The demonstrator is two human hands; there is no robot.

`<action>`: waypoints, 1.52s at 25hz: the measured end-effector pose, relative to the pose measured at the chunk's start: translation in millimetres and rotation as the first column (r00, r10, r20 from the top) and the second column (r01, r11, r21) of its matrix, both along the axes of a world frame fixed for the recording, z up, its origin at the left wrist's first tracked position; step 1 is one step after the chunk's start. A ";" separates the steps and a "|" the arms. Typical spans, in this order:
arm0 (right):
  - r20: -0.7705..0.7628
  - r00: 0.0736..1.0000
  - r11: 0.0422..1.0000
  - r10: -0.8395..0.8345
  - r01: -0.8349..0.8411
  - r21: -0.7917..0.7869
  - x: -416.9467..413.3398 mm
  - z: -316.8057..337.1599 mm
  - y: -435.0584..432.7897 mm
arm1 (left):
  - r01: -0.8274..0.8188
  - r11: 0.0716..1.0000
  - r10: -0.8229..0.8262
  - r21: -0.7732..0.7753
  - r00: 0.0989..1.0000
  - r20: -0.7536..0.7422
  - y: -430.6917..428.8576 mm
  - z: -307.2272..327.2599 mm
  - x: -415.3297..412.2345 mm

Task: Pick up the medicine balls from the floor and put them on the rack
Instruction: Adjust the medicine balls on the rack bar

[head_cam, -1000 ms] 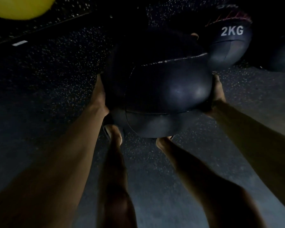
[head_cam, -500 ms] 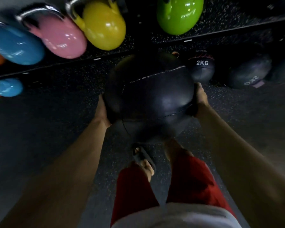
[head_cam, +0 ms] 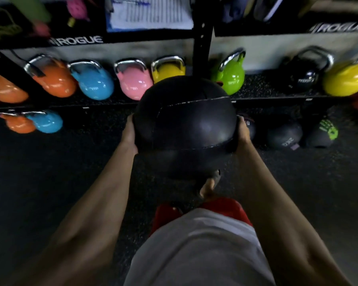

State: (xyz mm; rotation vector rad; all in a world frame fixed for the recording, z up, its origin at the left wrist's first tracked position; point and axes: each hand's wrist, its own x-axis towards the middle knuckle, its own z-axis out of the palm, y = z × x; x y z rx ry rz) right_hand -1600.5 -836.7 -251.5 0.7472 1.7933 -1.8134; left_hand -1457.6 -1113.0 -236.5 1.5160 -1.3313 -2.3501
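Head view shows me both hands gripping one big black ball (head_cam: 184,124). The left hand (head_cam: 129,134) is on its left flank and the right hand (head_cam: 243,131) on its right. Both palms press inward, and the fingers curve round the far side, where I lose sight of them. The ball hangs between the hands, clear of the floor (head_cam: 50,182) and out in front of my body, so neither hand is nearer and the load looks evenly shared. Being round, it has no long axis to line up; only a stitched seam runs across it.

The next move turns, I judge, on the rack (head_cam: 202,38), which stands straight ahead of the hands with its black upright directly beyond the ball. The shelf (head_cam: 277,98) just beyond and above the hands carries a row of kettlebells (head_cam: 93,83). I cannot tell which level is meant for this ball. Other balls (head_cam: 283,137) lie on the floor beyond the right hand, under that shelf, and are not yet racked.
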 end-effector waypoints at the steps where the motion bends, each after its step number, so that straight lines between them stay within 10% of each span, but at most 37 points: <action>1: -0.037 0.999 1.000 0.006 -0.007 -0.017 1.2 10.6 -5.9 | -0.021 1.000 0.021 -0.012 0.999 -0.050 -4.3 13.9 7.2; 19: -0.701 0.682 0.904 0.209 -0.408 -0.128 9.4 303.6 -165.8 | -0.354 0.889 0.068 -0.291 0.729 -0.681 -118.2 297.6 63.3; 38: -0.958 0.284 0.858 0.039 -0.501 -0.114 -116.8 515.0 -300.7 | -0.520 0.678 -0.158 -0.520 0.587 -0.794 -259.8 488.9 -48.0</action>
